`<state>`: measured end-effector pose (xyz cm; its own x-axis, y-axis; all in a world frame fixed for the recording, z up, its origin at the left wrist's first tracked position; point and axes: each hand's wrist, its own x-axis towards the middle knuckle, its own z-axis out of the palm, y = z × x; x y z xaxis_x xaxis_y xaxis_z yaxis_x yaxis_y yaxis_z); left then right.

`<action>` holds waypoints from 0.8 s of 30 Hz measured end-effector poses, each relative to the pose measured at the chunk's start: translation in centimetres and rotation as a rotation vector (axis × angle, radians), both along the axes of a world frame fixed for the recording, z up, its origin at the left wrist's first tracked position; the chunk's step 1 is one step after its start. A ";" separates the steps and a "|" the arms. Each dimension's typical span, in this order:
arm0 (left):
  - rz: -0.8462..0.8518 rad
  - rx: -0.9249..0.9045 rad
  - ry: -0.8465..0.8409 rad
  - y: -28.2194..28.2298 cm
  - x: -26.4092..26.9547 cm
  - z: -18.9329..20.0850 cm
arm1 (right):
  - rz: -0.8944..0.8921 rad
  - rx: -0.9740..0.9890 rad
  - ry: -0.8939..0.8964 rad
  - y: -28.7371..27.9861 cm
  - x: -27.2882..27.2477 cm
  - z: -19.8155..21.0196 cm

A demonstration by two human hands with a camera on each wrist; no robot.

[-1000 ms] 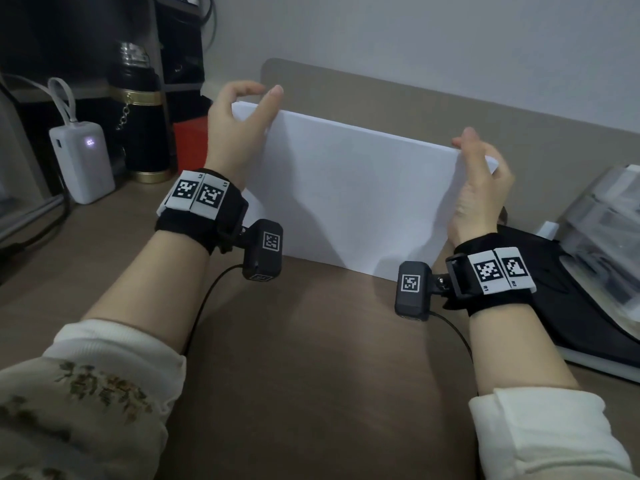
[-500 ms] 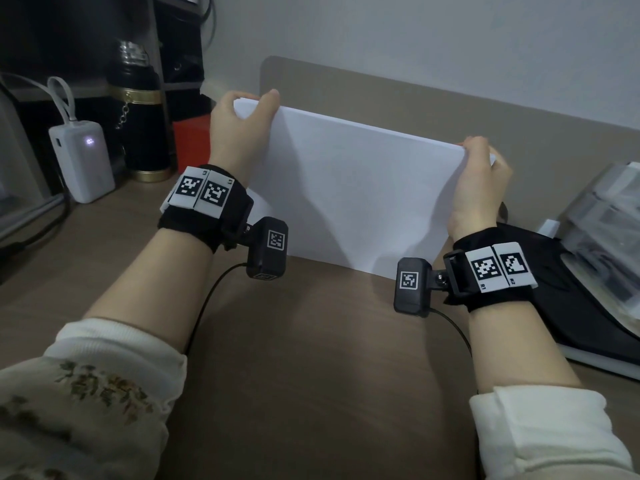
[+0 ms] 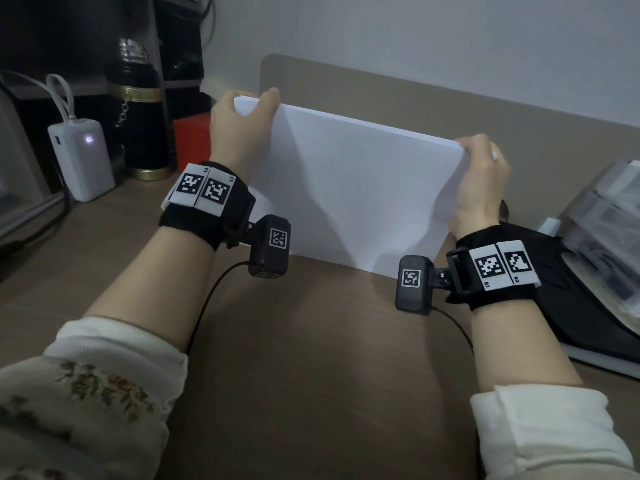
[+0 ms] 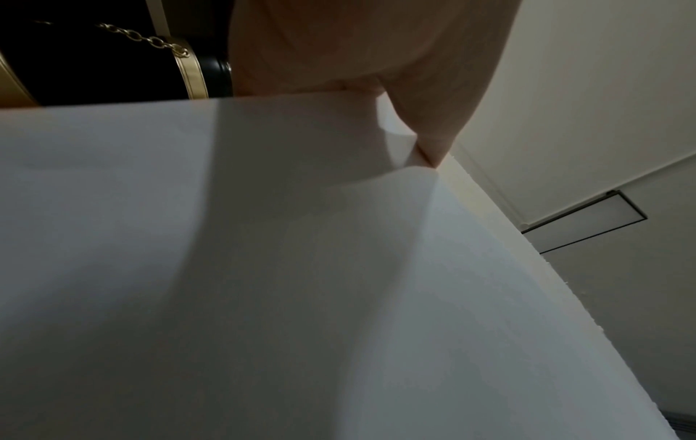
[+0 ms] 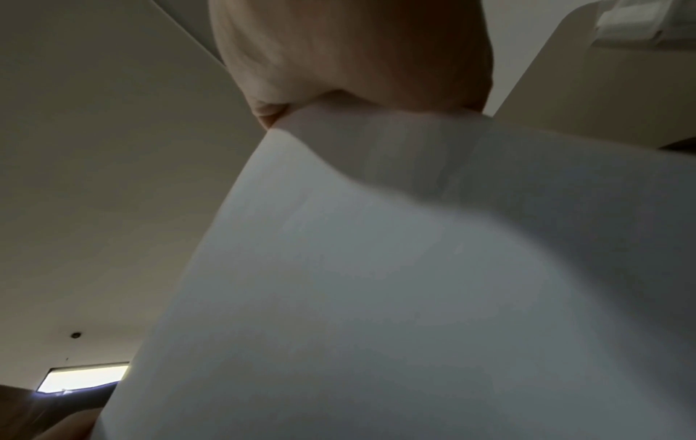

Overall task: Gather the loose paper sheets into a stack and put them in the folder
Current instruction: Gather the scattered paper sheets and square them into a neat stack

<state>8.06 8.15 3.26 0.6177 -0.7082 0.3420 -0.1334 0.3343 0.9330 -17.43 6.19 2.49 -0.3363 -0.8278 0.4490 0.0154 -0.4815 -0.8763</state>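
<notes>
A stack of white paper sheets [image 3: 353, 188] stands upright on its long lower edge on the brown desk. My left hand [image 3: 242, 123] grips the stack's top left corner, thumb on the near face. At the top right corner, my right hand [image 3: 479, 174] pinches the sheets. The paper [image 4: 301, 282] fills the left wrist view below the thumb [image 4: 433, 119], and the paper [image 5: 414, 282] likewise fills the right wrist view under the hand [image 5: 357, 53]. A black folder [image 3: 568, 292] lies flat on the desk to the right, beside my right wrist.
A white power bank [image 3: 81, 154] with a lit dot, a black-and-gold flask [image 3: 138, 109] and a red box [image 3: 192, 140] stand at the back left. Clear plastic sleeves [image 3: 609, 216] pile at the far right. A beige desk divider [image 3: 415, 91] rises behind the paper.
Both hands have closed from loosely bracketing the stack's sides to gripping its top corners. The stack stays upright on the desk in about the same place.
</notes>
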 end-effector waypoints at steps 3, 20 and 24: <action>-0.005 0.003 -0.002 0.1 0.0 0.0 | 0.006 0.014 -0.017 0.0 0.0 0.2; -0.051 0.002 0.073 0.8 -0.4 0.4 | 0.005 0.032 -0.017 0.4 0.2 0.2; -0.044 0.002 0.069 0.9 -0.4 0.4 | 0.016 0.046 -0.047 0.4 0.2 0.4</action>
